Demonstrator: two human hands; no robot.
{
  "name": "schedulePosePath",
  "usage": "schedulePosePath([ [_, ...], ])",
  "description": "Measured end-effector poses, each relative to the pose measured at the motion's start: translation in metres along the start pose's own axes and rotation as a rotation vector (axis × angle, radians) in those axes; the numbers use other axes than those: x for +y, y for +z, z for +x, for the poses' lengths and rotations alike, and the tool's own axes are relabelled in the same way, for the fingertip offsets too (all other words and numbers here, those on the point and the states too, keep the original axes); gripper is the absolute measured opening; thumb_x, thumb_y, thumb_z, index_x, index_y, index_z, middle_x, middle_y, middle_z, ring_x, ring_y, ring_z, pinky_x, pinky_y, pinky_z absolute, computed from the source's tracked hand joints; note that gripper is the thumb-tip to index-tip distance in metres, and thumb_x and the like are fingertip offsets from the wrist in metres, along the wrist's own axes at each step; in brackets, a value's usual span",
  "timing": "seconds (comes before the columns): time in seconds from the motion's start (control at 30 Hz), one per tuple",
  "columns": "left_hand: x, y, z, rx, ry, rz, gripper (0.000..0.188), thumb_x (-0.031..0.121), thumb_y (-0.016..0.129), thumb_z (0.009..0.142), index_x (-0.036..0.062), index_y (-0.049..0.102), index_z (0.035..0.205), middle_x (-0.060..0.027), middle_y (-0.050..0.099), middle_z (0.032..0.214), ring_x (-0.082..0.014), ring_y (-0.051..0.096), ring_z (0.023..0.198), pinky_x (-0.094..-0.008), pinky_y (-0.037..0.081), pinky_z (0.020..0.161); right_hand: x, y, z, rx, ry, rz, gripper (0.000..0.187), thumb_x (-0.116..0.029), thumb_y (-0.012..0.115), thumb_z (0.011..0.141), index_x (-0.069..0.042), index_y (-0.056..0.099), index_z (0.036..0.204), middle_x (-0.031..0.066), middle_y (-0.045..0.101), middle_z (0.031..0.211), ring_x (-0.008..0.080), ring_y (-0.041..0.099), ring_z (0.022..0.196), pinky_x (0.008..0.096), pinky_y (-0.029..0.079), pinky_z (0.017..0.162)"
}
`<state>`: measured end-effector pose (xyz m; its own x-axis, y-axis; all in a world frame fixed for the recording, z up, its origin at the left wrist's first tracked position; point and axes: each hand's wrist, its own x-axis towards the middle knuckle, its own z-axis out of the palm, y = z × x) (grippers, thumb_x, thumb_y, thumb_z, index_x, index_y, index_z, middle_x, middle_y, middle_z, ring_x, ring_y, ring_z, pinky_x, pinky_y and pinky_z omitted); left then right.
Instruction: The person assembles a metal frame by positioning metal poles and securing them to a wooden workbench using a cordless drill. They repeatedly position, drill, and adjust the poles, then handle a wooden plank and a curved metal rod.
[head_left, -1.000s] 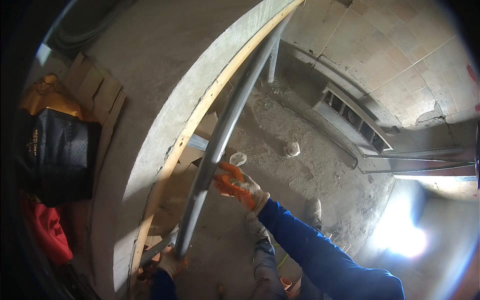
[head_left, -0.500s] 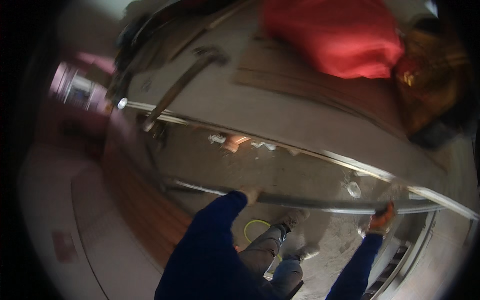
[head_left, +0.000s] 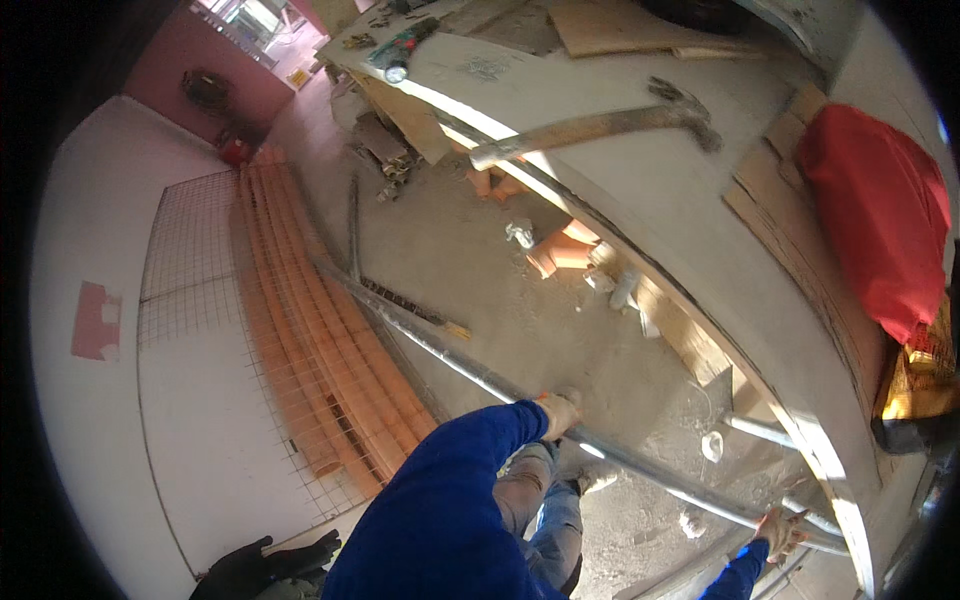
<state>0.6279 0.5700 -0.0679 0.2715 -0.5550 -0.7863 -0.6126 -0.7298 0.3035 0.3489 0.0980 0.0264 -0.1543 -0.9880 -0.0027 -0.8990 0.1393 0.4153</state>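
A long grey metal pipe (head_left: 470, 372) runs low over the dusty concrete floor, from centre left to lower right. My left hand (head_left: 557, 412), in a pale glove with a blue sleeve, grips it near its middle. My right hand (head_left: 781, 530), gloved too, holds the pipe near its right end, next to the edge of a grey worktop (head_left: 700, 230). My legs and shoes show below the pipe.
A hammer (head_left: 600, 125) and a red bag (head_left: 880, 210) lie on the worktop, with cardboard sheets beside them. Wire mesh (head_left: 195, 300) and orange slats (head_left: 310, 330) lean at the left wall. Orange bricks (head_left: 560, 250) sit under the worktop. A black-gloved hand (head_left: 262, 566) shows at bottom left.
My head has swung round, so the floor, mesh and worktop now fill the view. Both hands stay on the pipe, which now lies lower and more level across the floor.
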Motion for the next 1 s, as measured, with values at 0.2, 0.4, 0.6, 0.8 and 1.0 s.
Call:
schedulePosePath([
  [0.2,-0.088,-0.013,-0.043,0.047,0.091,-0.026,0.032,0.01,0.068,0.078,0.0115,0.063,0.109,-0.0166,0.07,0.1,-0.0361,0.069,0.099,-0.051,0.053,0.08,0.019,-0.03,-0.034,-0.335,-0.827,-0.243,0.044,-0.047,0.055,0.089,-0.016,0.063,0.119,0.0141,0.055,0.136,0.0315,0.039,0.139,0.0553,0.029,0.112],
  [0.4,-0.156,-0.018,-0.086,0.05,0.105,0.02,0.021,0.01,0.061,0.083,0.0121,0.069,0.102,-0.0161,0.072,0.099,-0.0361,0.071,0.093,-0.0489,0.055,0.076,0.091,-0.009,-0.071,-0.129,-1.368,-0.581,0.07,-0.061,0.069,0.077,-0.017,0.057,0.13,0.0109,0.068,0.11,0.0257,0.069,0.092,0.0428,0.057,0.073],
  [0.6,-0.129,-0.034,-0.1,0.137,0.255,-0.006,0.016,0.019,0.065,0.081,0.0143,0.073,0.093,-0.0105,0.073,0.09,-0.0331,0.072,0.088,-0.0463,0.057,0.071,0.138,-0.05,-0.122,-0.404,-1.036,-0.672,0.059,-0.055,0.068,0.08,-0.017,0.06,0.125,0.0138,0.067,0.107,0.0316,0.067,0.095,0.045,0.056,0.08],
  [0.8,-0.127,-0.037,-0.091,0.179,0.312,0.033,0.018,0.022,0.067,0.078,0.0187,0.072,0.094,-0.0073,0.073,0.087,-0.0304,0.072,0.087,-0.0455,0.057,0.068,0.169,-0.08,-0.138,-0.544,-0.859,-0.628,0.057,-0.051,0.07,0.077,-0.017,0.062,0.122,0.0162,0.067,0.114,0.0348,0.065,0.103,0.0462,0.054,0.086],
  [1.0,-0.201,0.019,-0.062,0.181,0.092,-0.099,0.025,0.029,0.061,0.087,0.0163,0.07,0.107,-0.0119,0.072,0.102,-0.0317,0.069,0.099,-0.0488,0.051,0.083,0.148,-0.056,-0.164,-0.662,-0.922,-0.599,0.05,-0.044,0.073,0.075,-0.016,0.064,0.116,0.0183,0.068,0.113,0.0376,0.066,0.105,0.0471,0.055,0.084],
])
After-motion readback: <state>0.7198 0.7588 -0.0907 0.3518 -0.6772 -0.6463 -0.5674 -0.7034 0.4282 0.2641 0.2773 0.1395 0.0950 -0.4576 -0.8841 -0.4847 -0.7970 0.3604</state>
